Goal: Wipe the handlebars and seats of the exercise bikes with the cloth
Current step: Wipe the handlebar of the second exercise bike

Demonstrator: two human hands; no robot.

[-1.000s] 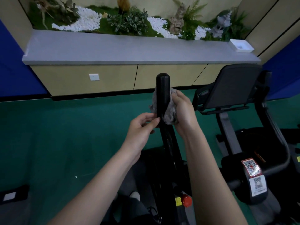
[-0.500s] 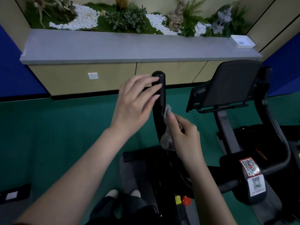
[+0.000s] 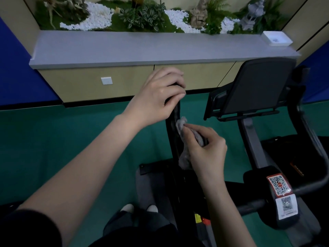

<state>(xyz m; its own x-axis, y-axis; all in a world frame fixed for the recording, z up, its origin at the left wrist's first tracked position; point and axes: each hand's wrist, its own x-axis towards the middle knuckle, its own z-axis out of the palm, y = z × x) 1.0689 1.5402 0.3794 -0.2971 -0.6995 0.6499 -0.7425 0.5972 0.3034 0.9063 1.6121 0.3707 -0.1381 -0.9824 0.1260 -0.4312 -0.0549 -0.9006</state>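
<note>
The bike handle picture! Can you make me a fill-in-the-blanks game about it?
1. The left hand grips the ____ of the black handlebar.
2. The right hand holds a grey ____ against the handlebar.
3. The colour of the floor is ____.

Missing words: top, cloth, green.

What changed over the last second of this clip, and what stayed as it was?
The right hand slid the crumpled grey cloth down the black upright handlebar. The left hand rose from beside the cloth to grip the bar's top. The cloth stays in the right hand, against the bar.
</note>
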